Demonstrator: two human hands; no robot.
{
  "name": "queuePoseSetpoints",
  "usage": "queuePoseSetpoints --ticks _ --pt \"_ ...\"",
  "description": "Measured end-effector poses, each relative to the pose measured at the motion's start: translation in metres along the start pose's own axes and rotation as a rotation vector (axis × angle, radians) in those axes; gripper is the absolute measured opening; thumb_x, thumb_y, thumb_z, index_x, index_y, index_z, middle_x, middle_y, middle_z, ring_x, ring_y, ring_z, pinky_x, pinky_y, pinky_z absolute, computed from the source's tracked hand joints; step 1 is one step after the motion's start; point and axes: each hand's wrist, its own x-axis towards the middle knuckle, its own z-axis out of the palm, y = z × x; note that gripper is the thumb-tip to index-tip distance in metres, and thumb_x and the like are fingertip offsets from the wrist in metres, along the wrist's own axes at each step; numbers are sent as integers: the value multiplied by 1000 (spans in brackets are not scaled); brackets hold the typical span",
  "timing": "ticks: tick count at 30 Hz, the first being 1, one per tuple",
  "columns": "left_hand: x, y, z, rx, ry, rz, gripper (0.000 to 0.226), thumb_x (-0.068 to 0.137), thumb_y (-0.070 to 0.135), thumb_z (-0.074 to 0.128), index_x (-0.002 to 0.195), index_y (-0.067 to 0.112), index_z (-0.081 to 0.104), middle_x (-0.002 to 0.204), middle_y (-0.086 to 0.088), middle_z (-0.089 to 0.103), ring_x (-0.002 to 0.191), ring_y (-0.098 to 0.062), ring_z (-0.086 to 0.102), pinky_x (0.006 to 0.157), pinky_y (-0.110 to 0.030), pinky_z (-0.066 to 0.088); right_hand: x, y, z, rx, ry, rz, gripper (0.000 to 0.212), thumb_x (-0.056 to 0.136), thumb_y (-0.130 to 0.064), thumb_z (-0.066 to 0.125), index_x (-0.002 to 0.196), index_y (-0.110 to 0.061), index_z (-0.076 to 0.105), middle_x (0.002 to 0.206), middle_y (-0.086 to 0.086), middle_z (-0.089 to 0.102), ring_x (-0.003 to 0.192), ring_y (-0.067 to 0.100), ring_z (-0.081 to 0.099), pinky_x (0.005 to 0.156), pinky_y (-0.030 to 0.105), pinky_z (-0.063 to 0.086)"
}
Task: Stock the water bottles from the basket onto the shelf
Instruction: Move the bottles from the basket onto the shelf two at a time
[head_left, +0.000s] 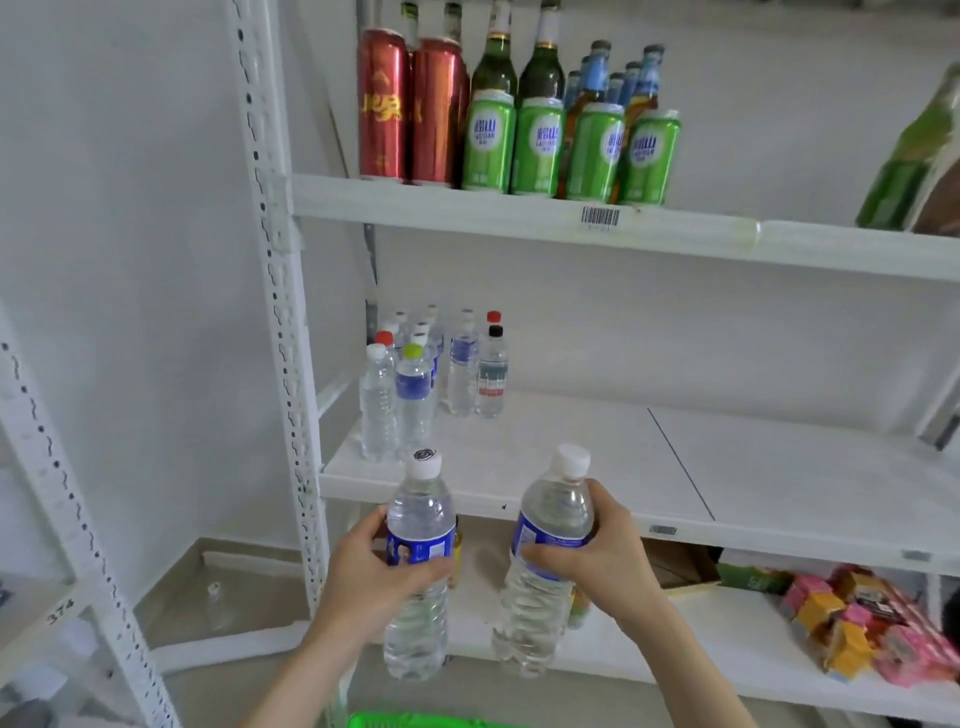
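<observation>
We hold one water bottle in each hand, in front of the front edge of the middle shelf (571, 467) and above the green basket (415, 721), of which only the rim shows at the bottom of the view.

**Labels and writing**
- The left bottle (422, 501) carries a blue label and a white cap with a dark round emblem. The label text is too blurred to read.
- The right bottle (560, 506) carries a blue label and a plain white cap. Its text is also unreadable.
- The green cans (488, 143) on the upper shelf (467, 208) bear a white disc with Chinese characters over what appears to be "LAOSHAN".
- The red cans (382, 104) beside them show gold Chinese characters.
- A barcode sticker (600, 216) sits on the upper shelf's front edge.
- The handwritten number "374" (61, 611) is on the neighbouring rack at far left.

**Hand pose**
- The left hand (363, 582) wraps the left bottle from the left, fingers curled across the label. The bottle stands about upright.
- The right hand (613, 561) wraps the right bottle from the right, fingers curled along the label's lower edge. The bottle's cap leans slightly to the right.

**Stocked items**
- A cluster of water bottles (415, 384) stands at the left rear of the middle shelf, with white, red, green and black caps.
</observation>
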Motion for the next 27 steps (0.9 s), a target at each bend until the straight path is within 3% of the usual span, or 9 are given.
queuePoseSetpoints --ticks 3,6,11,19,27 --pt "20 10 13 -21 3 -2 58 53 13 94 99 32 64 94 8 71 82 -10 68 69 -27 55 21 -8 -16 18 -61 -11 59 55 -7 89 105 -22 62 92 -3 73 83 16 71 69 29 59" --pt "39 14 25 -56 6 -18 56 53 8 92 98 29 66 90 7 73 81 -10 69 65 -23 52 44 -8 -28 23 -103 -10 62 51 -12 90 106 -19 63 93 -1 74 85 18 72 69 30 59" --pt "82 20 42 -82 15 -38 59 48 17 94 99 30 66 92 8 72 86 -16 69 72 -32 55 93 0 -34 16 -119 7 62 46 -12 88 104 -19 64 92 -1 74 85 19 72 70 31 59" --pt "190 23 59 -82 -42 -48 57 55 1 89 99 23 63 93 7 70 83 -10 68 57 -15 49 192 22 -17 47 -56 47 67 52 3 90 108 -20 61 95 0 73 84 15 71 63 23 55" --pt "293 -4 84 -70 -41 -116 60 47 0 87 98 21 63 91 1 72 85 -19 70 75 -34 58 296 54 4 -3 -22 87 65 50 -2 89 106 -17 60 93 1 72 82 14 69 62 23 55"
